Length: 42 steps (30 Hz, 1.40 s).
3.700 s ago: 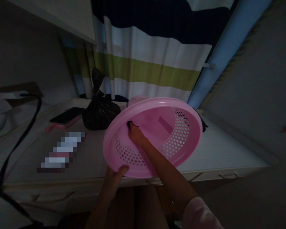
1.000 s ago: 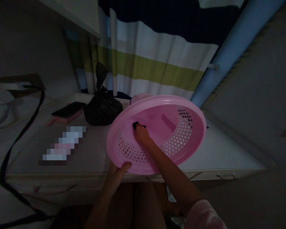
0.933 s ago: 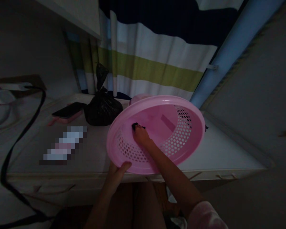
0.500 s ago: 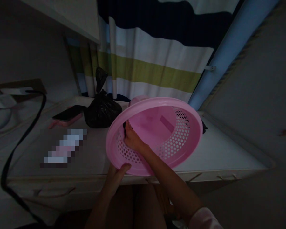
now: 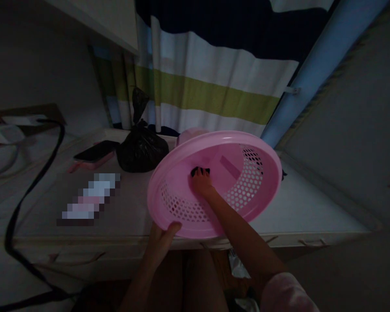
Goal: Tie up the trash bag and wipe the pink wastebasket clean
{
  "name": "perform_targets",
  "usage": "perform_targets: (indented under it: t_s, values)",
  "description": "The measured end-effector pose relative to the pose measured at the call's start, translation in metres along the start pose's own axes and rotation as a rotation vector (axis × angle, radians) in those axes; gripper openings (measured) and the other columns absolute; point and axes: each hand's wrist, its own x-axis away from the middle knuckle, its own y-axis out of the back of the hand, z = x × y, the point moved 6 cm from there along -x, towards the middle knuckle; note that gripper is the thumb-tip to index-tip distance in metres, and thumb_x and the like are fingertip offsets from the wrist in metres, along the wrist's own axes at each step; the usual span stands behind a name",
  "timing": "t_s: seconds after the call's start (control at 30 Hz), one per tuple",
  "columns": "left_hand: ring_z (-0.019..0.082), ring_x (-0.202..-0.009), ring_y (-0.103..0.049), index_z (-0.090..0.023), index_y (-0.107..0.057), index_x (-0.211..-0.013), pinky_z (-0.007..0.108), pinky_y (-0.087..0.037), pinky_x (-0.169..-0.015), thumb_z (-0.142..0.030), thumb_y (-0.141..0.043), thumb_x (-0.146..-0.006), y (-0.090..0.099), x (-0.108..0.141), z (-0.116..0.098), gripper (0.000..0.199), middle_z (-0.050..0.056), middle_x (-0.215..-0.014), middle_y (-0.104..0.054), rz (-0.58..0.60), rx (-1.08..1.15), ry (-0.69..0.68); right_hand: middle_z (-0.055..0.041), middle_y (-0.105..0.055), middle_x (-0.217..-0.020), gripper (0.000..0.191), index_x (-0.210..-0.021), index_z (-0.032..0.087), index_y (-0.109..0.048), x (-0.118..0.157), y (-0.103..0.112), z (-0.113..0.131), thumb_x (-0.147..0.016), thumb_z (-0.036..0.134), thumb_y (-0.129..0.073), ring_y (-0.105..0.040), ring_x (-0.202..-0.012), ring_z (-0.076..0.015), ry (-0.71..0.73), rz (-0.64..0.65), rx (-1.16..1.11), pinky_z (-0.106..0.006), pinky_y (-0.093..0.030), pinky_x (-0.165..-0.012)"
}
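A round pink plastic basket [image 5: 263, 173] with perforated walls is tilted toward me over the front edge of a white table [image 5: 312, 208]. My left hand [image 5: 160, 242] grips its lower rim from below, thumb over the edge. Inside the basket, my right hand [image 5: 201, 184] presses a small dark cloth [image 5: 199, 171] against the basket's solid bottom, near the middle. A darker pink rectangular patch [image 5: 230, 167] shows on that bottom, just right of the cloth.
On the table behind the basket sit a tied black plastic bag [image 5: 141, 149] and a phone on a pink case [image 5: 95, 152]. A black strap [image 5: 29, 190] curves across the left. A striped curtain [image 5: 214, 91] and a blue post [image 5: 312, 73] stand behind.
My right hand with the dark cloth has moved from the basket's left inner wall rightward to the middle of the bottom. My left hand keeps its hold on the rim.
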Motion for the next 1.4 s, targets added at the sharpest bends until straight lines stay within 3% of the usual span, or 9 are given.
perform_targets:
  t_s: [0.17, 0.4, 0.6, 0.7, 0.83, 1.0, 1.23, 1.4]
  values:
    - [0.025, -0.105, -0.054, -0.018, -0.057, -0.105, 0.039, -0.037, -0.095, -0.027, -0.060, -0.060, 0.000, -0.002, 0.001, 0.046, 0.008, -0.108, -0.063, 0.009, 0.021, -0.018, -0.0253, -0.027, -0.140, 0.052, -0.132, -0.003, -0.032, -0.001, 0.001, -0.009, -0.089, 0.026, -0.030, -0.021, -0.131, -0.0330, -0.025, 0.002, 0.022, -0.050, -0.017, -0.104]
    - [0.023, -0.108, -0.053, -0.018, -0.058, -0.102, 0.036, -0.035, -0.098, -0.026, -0.060, -0.059, -0.003, 0.000, -0.001, 0.044, 0.006, -0.111, -0.062, 0.003, 0.058, 0.003, -0.0179, -0.023, -0.143, 0.055, -0.136, 0.002, -0.025, 0.019, -0.002, 0.020, -0.084, 0.017, -0.035, -0.021, -0.133, -0.0219, 0.318, 0.096, -0.040, -0.038, -0.023, -0.107]
    - [0.025, -0.110, -0.052, -0.020, -0.060, -0.100, 0.038, -0.035, -0.099, -0.024, -0.061, -0.058, -0.002, 0.003, -0.005, 0.043, 0.005, -0.111, -0.063, -0.032, 0.064, -0.012, -0.0214, -0.019, -0.143, 0.057, -0.136, -0.003, -0.021, 0.052, 0.003, 0.019, -0.083, 0.013, -0.035, -0.015, -0.134, -0.0237, 0.520, 0.155, -0.050, -0.038, -0.020, -0.108]
    - [0.024, -0.107, -0.055, -0.018, -0.061, -0.098, 0.037, -0.038, -0.096, -0.024, -0.060, -0.058, -0.001, 0.002, -0.008, 0.040, 0.005, -0.108, -0.064, -0.011, 0.059, -0.029, -0.0171, -0.026, -0.143, 0.054, -0.134, 0.000, -0.030, 0.060, 0.008, 0.004, -0.081, 0.009, -0.037, -0.017, -0.134, -0.0217, 0.402, 0.203, 0.068, -0.034, -0.019, -0.109]
    - [0.025, -0.098, -0.059, -0.017, -0.064, -0.091, 0.037, -0.042, -0.092, -0.023, -0.061, -0.057, -0.002, 0.000, -0.009, 0.034, 0.006, -0.097, -0.068, 0.031, 0.075, -0.054, -0.0200, -0.028, -0.140, 0.050, -0.131, 0.001, -0.037, 0.054, 0.017, -0.018, -0.082, 0.006, -0.032, -0.023, -0.132, -0.0286, 0.115, 0.178, 0.145, -0.044, -0.024, -0.105]
    - [0.024, -0.099, -0.059, -0.016, -0.063, -0.093, 0.036, -0.042, -0.092, -0.025, -0.060, -0.059, -0.004, -0.002, -0.007, 0.035, 0.007, -0.099, -0.068, 0.044, 0.062, -0.053, -0.0217, -0.026, -0.141, 0.050, -0.132, -0.002, -0.035, 0.030, 0.016, -0.026, -0.083, 0.006, -0.027, -0.021, -0.131, -0.0325, -0.061, 0.141, 0.153, -0.050, -0.020, -0.104]
    - [0.022, -0.096, -0.059, -0.016, -0.062, -0.095, 0.034, -0.043, -0.089, -0.025, -0.058, -0.059, -0.004, -0.001, -0.005, 0.038, 0.007, -0.096, -0.067, 0.041, 0.059, -0.019, -0.0251, -0.027, -0.140, 0.049, -0.131, -0.003, -0.033, 0.004, 0.009, 0.002, -0.088, 0.019, -0.026, -0.024, -0.130, -0.0330, -0.038, 0.118, 0.043, -0.050, -0.023, -0.101]
    - [0.022, -0.101, -0.057, -0.016, -0.059, -0.102, 0.034, -0.041, -0.092, -0.025, -0.060, -0.058, -0.003, -0.001, -0.001, 0.045, 0.008, -0.106, -0.063, 0.024, 0.087, 0.005, -0.0209, -0.033, -0.138, 0.050, -0.132, 0.000, -0.032, 0.003, 0.014, 0.040, -0.085, 0.016, -0.031, -0.036, -0.125, -0.0240, 0.147, 0.104, -0.074, -0.036, -0.028, -0.103]
